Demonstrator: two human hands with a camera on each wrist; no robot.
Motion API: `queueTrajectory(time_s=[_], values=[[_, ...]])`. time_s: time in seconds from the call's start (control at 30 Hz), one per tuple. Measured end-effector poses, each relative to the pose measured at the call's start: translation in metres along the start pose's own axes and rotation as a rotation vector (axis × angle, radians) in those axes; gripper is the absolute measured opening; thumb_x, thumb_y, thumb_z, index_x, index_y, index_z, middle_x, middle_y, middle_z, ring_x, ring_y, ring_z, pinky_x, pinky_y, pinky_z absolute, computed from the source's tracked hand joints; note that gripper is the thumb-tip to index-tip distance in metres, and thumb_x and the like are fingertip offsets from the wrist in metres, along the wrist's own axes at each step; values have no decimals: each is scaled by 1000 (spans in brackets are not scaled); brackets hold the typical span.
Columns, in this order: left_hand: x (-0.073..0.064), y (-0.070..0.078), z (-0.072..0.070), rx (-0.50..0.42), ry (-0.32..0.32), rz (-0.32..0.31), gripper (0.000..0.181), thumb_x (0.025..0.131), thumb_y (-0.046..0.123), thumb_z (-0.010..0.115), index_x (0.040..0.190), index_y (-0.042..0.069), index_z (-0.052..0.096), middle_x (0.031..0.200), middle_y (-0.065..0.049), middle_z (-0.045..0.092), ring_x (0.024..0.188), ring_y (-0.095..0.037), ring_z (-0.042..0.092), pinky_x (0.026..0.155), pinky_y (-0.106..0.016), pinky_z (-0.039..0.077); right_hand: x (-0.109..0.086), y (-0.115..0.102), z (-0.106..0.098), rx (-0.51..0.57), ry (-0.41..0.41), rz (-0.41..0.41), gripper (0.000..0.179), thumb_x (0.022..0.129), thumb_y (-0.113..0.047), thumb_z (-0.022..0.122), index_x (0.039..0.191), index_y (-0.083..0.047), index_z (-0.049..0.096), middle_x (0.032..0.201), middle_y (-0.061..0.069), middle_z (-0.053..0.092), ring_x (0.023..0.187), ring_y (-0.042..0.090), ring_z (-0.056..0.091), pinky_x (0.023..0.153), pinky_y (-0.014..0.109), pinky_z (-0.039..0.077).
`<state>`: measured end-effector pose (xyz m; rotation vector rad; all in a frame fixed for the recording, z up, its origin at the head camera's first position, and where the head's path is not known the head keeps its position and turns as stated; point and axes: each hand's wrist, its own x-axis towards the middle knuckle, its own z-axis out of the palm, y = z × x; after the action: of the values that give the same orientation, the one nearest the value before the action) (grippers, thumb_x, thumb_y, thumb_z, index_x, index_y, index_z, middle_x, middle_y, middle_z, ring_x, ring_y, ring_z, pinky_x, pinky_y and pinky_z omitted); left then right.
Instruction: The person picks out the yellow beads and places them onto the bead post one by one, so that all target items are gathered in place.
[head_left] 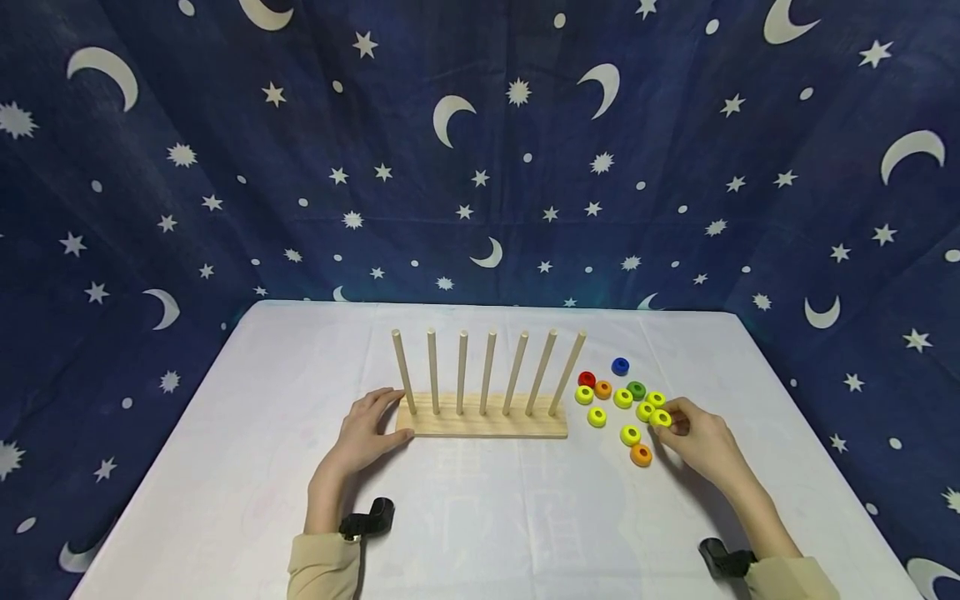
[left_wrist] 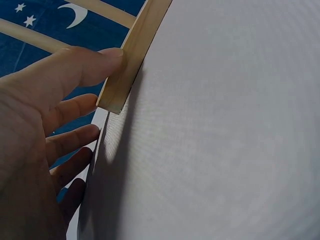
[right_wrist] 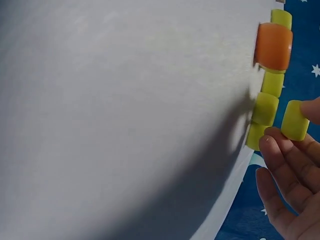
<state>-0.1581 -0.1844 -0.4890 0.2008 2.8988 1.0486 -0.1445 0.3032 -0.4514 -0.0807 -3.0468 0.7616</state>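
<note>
A wooden peg rack (head_left: 480, 427), its base carrying several upright pegs, stands on the table. At its left end my left hand (head_left: 367, 429) grips the base, thumb (left_wrist: 107, 62) on the front edge and index finger behind. In the head view, my right hand (head_left: 705, 442) pinches a yellow ring (head_left: 660, 418) between thumb and fingers. The right wrist view shows this yellow ring (right_wrist: 295, 120) lifted off the cloth. Loose rings lie around it, among them an orange ring (head_left: 641, 455), a green ring (head_left: 636, 390) and a yellow ring (head_left: 630, 435). The pegs carry no rings.
More rings lie right of the rack: a blue ring (head_left: 620, 366), a red ring (head_left: 587, 380), another orange ring (head_left: 603, 389) and several yellow ones. A white cloth (head_left: 480, 517) covers the table. Behind it hangs a dark blue curtain (head_left: 420, 100) with moons and stars.
</note>
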Motion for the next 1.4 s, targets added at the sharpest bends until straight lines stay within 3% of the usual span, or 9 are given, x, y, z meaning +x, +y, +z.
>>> queueTrajectory(time_s=[0.23, 0.43, 1.0, 1.4], values=[[0, -1, -1, 6, -12, -15, 67, 83, 34, 72, 141, 13, 46, 150, -18, 37, 140, -43, 29, 109, -65, 24, 4, -7, -3, 34, 50, -33, 41, 83, -18, 67, 117, 2, 57, 104, 21, 66, 92, 33, 63, 79, 49, 51], [0, -2, -1, 7, -7, -15, 67, 83, 35, 72, 141, 13, 46, 150, -17, 38, 140, -43, 29, 109, -66, 25, 4, -16, -6, 75, 100, -60, 36, 84, -17, 67, 116, -1, 58, 102, 19, 67, 95, 36, 63, 84, 53, 49], [0, -3, 1, 12, -8, -9, 67, 83, 36, 72, 141, 14, 47, 150, -17, 38, 139, -43, 30, 109, -65, 25, 1, -38, -7, 143, 198, -49, 34, 86, -16, 64, 117, -4, 58, 98, 14, 66, 95, 30, 61, 88, 45, 49], [1, -2, 1, 11, -7, -1, 67, 82, 35, 72, 140, 13, 47, 149, -17, 39, 139, -43, 31, 108, -64, 26, 0, -55, -7, 209, 246, -67, 33, 86, -13, 64, 118, -4, 58, 106, 15, 66, 95, 27, 59, 88, 45, 48]])
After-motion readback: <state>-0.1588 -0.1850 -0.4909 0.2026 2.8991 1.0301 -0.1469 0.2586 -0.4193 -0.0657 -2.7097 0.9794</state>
